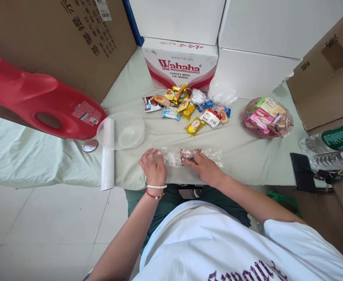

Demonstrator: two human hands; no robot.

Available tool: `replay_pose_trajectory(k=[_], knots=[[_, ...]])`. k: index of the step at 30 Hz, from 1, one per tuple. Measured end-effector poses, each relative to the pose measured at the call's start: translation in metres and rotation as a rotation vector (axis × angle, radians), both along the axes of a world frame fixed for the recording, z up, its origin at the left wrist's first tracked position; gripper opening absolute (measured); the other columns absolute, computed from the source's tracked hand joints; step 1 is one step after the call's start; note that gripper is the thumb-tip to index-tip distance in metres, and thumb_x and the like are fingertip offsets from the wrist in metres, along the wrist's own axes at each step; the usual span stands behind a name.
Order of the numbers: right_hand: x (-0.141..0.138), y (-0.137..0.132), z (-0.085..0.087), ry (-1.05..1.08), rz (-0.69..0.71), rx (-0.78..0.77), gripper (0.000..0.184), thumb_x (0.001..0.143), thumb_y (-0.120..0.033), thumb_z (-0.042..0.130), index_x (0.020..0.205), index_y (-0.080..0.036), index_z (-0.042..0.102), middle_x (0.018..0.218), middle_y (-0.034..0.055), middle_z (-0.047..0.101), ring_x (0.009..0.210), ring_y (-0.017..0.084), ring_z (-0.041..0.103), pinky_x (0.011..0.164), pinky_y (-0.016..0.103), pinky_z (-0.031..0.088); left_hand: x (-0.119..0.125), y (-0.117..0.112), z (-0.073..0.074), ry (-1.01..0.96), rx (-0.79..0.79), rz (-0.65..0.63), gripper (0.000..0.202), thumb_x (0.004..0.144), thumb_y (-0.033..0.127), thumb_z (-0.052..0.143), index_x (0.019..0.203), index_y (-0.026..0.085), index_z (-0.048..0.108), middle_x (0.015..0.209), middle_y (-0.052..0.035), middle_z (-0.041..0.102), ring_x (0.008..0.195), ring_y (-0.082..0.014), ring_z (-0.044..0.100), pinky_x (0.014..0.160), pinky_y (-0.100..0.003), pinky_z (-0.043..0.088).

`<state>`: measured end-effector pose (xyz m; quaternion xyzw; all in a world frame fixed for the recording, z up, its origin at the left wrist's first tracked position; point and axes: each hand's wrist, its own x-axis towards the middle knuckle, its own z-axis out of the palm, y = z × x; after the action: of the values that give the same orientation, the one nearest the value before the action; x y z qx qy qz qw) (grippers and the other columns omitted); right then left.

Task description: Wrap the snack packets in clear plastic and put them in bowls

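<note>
A small brown snack packet (190,155) lies on a crumpled strip of clear plastic film (171,157) near the table's front edge. My right hand (206,168) is on the packet, thumb and fingers gripping its near and right sides. At the film's left end is my left hand (154,167), its fingers curled and pinching the film's edge. The fingertips of the left hand are partly hidden. Farther back lies a heap of wrapped snacks (186,105) in yellow, blue, white and red packets.
Left of my hands are a roll of plastic film (108,168), a clear plastic bowl (136,130), a round tin (90,146) and a red jug (51,105). To the right stand a pink bowl of snacks (249,127), a phone (302,171) and bottles (318,142). Boxes (180,64) line the back.
</note>
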<state>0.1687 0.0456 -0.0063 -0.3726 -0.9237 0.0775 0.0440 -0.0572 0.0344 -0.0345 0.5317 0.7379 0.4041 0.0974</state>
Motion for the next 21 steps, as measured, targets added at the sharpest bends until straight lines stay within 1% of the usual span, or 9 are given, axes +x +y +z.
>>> replay_pose_trajectory(k=[4,6,8,10,12,13,15,17,21], knots=[[-0.004,0.000,0.008,-0.015,-0.011,-0.034,0.054,0.098,-0.005,0.049,0.146,-0.025,0.060,0.116,0.0120,0.064,0.113,0.027,0.058,0.113,0.045,0.045,0.003,0.011,-0.010,-0.021,-0.201,0.012,0.034,0.097,0.044,0.053,0.101,0.015,0.070,0.146,-0.0235,0.055,0.152,-0.0397,0.033,0.123,-0.065,0.025],[-0.005,0.001,0.012,-0.019,-0.020,-0.055,0.053,0.099,-0.006,0.048,0.145,-0.026,0.061,0.116,0.0120,0.063,0.115,0.027,0.058,0.116,0.046,0.043,0.010,0.012,-0.010,-0.046,-0.194,-0.015,0.028,0.086,0.046,0.068,0.090,0.018,0.068,0.144,-0.0201,0.058,0.150,-0.0401,0.035,0.124,-0.063,0.026],[-0.007,0.001,0.015,-0.029,-0.023,-0.084,0.052,0.099,-0.007,0.048,0.145,-0.027,0.062,0.115,0.0117,0.063,0.115,0.026,0.057,0.117,0.046,0.042,0.017,0.010,-0.006,-0.137,-0.160,-0.035,0.023,0.079,0.041,0.073,0.080,0.021,0.063,0.128,-0.0143,0.066,0.134,-0.0345,0.053,0.116,-0.054,0.041],[-0.009,0.002,0.016,-0.034,-0.023,-0.110,0.049,0.100,-0.008,0.049,0.143,-0.027,0.064,0.113,0.0115,0.063,0.114,0.026,0.057,0.116,0.046,0.043,0.026,0.008,0.003,-0.274,-0.150,-0.069,0.021,0.079,0.036,0.071,0.073,0.022,0.057,0.098,-0.0066,0.069,0.100,-0.0242,0.066,0.095,-0.041,0.054],[-0.012,0.002,0.014,-0.016,-0.018,-0.121,0.047,0.100,-0.009,0.049,0.140,-0.026,0.065,0.111,0.0111,0.063,0.112,0.026,0.057,0.115,0.047,0.043,0.038,0.004,0.014,-0.378,-0.157,-0.121,0.020,0.081,0.033,0.068,0.071,0.023,0.054,0.077,-0.0002,0.064,0.074,-0.0170,0.062,0.075,-0.032,0.054],[-0.013,0.002,0.013,0.005,-0.014,-0.123,0.045,0.100,-0.008,0.049,0.138,-0.024,0.066,0.112,0.0113,0.063,0.112,0.026,0.057,0.116,0.048,0.042,0.045,0.001,0.019,-0.400,-0.147,-0.161,0.018,0.082,0.033,0.068,0.073,0.023,0.056,0.074,0.0011,0.062,0.070,-0.0157,0.060,0.071,-0.030,0.053],[-0.012,0.000,0.011,0.062,-0.006,-0.127,0.041,0.100,-0.008,0.048,0.133,-0.020,0.068,0.117,0.0133,0.062,0.115,0.027,0.055,0.116,0.051,0.041,0.058,-0.003,0.026,-0.380,-0.089,-0.265,0.012,0.087,0.032,0.065,0.081,0.022,0.062,0.080,-0.0006,0.067,0.074,-0.0161,0.063,0.074,-0.030,0.053],[-0.005,-0.002,0.011,0.134,0.024,-0.154,0.039,0.098,-0.006,0.049,0.130,-0.016,0.069,0.123,0.0163,0.061,0.120,0.029,0.053,0.114,0.052,0.043,0.068,-0.008,0.030,-0.294,-0.019,-0.387,0.016,0.095,0.034,0.058,0.093,0.022,0.068,0.096,-0.0056,0.073,0.092,-0.0193,0.068,0.087,-0.035,0.055],[0.026,-0.001,0.019,0.355,0.177,-0.339,0.035,0.095,-0.009,0.054,0.123,-0.019,0.071,0.124,0.0134,0.065,0.121,0.026,0.056,0.106,0.045,0.050,0.075,-0.019,0.026,0.028,0.017,-0.559,0.031,0.104,0.033,0.044,0.110,0.022,0.072,0.128,-0.0109,0.073,0.125,-0.0261,0.060,0.108,-0.048,0.045]])
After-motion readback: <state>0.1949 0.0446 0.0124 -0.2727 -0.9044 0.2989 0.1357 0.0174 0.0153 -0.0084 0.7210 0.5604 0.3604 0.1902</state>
